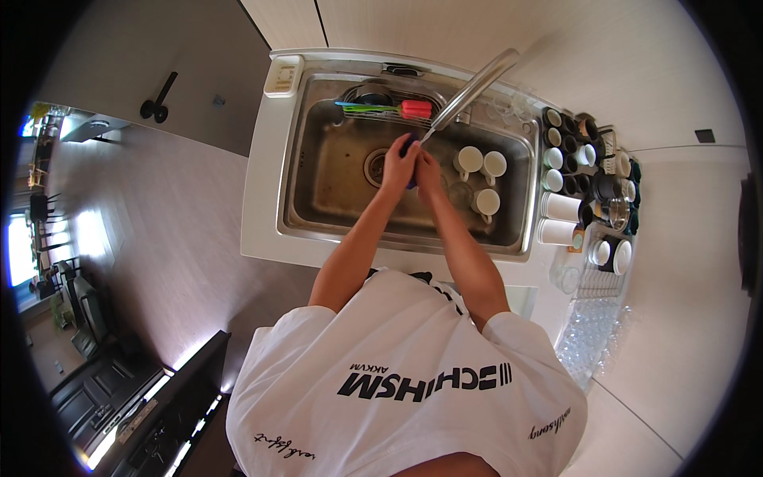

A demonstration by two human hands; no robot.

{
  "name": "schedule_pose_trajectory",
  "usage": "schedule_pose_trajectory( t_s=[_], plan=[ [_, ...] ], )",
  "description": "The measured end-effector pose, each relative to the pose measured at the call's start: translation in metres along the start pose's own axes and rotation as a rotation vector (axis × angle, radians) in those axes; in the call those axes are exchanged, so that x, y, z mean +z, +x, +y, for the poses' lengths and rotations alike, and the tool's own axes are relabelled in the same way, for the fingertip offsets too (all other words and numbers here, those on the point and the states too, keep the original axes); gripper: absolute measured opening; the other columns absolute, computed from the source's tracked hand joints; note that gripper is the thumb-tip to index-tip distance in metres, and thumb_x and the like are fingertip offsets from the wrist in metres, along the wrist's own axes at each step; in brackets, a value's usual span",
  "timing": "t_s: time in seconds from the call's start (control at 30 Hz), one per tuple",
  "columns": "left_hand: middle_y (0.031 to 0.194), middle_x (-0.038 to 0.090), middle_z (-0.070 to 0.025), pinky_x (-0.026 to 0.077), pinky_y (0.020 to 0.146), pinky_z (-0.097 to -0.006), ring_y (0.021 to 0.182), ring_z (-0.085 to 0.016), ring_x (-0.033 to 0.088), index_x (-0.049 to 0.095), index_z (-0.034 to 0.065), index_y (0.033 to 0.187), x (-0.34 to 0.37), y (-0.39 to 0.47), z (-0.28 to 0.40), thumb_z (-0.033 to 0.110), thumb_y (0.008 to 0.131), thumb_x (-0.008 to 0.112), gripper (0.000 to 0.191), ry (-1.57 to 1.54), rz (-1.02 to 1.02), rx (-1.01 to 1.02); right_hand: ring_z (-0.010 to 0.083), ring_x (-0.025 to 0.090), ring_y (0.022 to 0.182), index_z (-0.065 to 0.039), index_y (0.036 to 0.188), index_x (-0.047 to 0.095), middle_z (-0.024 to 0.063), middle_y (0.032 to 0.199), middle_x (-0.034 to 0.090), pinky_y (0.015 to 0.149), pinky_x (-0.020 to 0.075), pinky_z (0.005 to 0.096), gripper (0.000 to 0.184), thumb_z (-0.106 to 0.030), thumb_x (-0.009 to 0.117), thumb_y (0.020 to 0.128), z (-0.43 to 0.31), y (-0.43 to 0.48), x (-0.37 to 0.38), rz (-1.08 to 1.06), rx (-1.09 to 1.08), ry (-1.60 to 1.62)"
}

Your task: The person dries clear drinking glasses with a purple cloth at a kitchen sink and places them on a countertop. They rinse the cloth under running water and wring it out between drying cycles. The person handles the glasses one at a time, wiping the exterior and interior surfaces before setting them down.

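Note:
Under the stream of a metal faucet, my left hand and my right hand are pressed together over the stainless steel sink. Both grip a dark purple object, mostly covered by my fingers, so its exact kind cannot be told. A round drain lies below and left of my hands. To the right, on the sink floor, stand a white mug, a second white mug and a third. A clear glass is beside them, partly hard to see.
A wire rack at the sink's back holds a red-headed brush and a green-handled tool. A cream tray sits at the back left corner. Along the right counter are several cups, stacked paper cups, a dish rack and bubble wrap.

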State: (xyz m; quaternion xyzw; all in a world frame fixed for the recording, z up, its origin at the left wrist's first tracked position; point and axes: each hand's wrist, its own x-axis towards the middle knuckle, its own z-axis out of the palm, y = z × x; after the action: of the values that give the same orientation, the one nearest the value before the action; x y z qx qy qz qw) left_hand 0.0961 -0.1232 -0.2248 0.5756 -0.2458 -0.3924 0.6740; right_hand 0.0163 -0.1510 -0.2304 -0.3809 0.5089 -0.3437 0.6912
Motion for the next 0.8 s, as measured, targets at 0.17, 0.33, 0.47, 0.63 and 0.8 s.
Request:
schedule_pose_trajectory(
  t_s=[0.17, 0.33, 0.47, 0.63, 0.8],
  plan=[
    [0.100, 0.064, -0.0110, 0.047, 0.085, -0.0368, 0.093, -0.022, 0.059, 0.060, 0.0008, 0.112, 0.012, 0.001, 0.025, 0.032, 0.097, 0.056, 0.035, 0.004, 0.087, -0.086, 0.0191, 0.065, 0.081, 0.000, 0.105, 0.067, 0.0119, 0.090, 0.069, 0.071, 0.0484, 0.0337, 0.034, -0.030, 0.052, 0.098, -0.020, -0.004, 0.019, 0.183, -0.054, -0.044],
    [0.095, 0.060, -0.0048, 0.049, 0.078, -0.0343, 0.087, -0.019, 0.058, 0.060, 0.0079, 0.106, 0.013, 0.003, 0.034, 0.034, 0.096, 0.058, 0.028, -0.555, 0.075, -0.451, 0.0361, 0.064, 0.080, -0.001, 0.087, 0.062, 0.0199, 0.083, 0.066, 0.070, 0.0473, 0.0416, 0.034, -0.033, 0.053, 0.096, -0.040, -0.012, 0.025, 0.196, -0.278, -0.562],
    [0.104, 0.063, -0.0063, 0.051, 0.088, -0.0387, 0.098, -0.024, 0.061, 0.054, 0.0080, 0.116, 0.013, 0.010, 0.014, 0.034, 0.099, 0.052, 0.031, -0.700, 0.241, -0.653, 0.0422, 0.061, 0.077, 0.000, 0.082, 0.057, 0.0206, 0.083, 0.066, 0.068, 0.0471, 0.0450, 0.033, -0.030, 0.054, 0.095, -0.041, -0.005, 0.020, 0.209, -0.425, -0.710],
    [0.104, 0.065, -0.0093, 0.056, 0.081, -0.0428, 0.094, -0.027, 0.065, 0.047, 0.0125, 0.119, -0.010, 0.031, -0.006, 0.027, 0.101, 0.052, 0.024, -1.023, 0.228, -0.589, 0.0336, 0.066, 0.074, 0.001, 0.091, 0.059, 0.0182, 0.085, 0.067, 0.067, 0.0508, 0.0421, 0.030, -0.028, 0.051, 0.097, -0.039, 0.033, -0.002, 0.346, -0.777, -0.654],
    [0.102, 0.066, -0.0100, 0.056, 0.079, -0.0427, 0.093, -0.026, 0.065, 0.052, 0.0103, 0.114, -0.027, 0.026, 0.024, 0.018, 0.097, 0.059, 0.020, -0.935, 0.135, -0.522, 0.0267, 0.069, 0.078, 0.001, 0.105, 0.058, 0.0161, 0.096, 0.068, 0.069, 0.0569, 0.0351, 0.028, -0.023, 0.045, 0.098, -0.073, 0.098, -0.039, 0.096, -0.019, -0.252]
  ],
)
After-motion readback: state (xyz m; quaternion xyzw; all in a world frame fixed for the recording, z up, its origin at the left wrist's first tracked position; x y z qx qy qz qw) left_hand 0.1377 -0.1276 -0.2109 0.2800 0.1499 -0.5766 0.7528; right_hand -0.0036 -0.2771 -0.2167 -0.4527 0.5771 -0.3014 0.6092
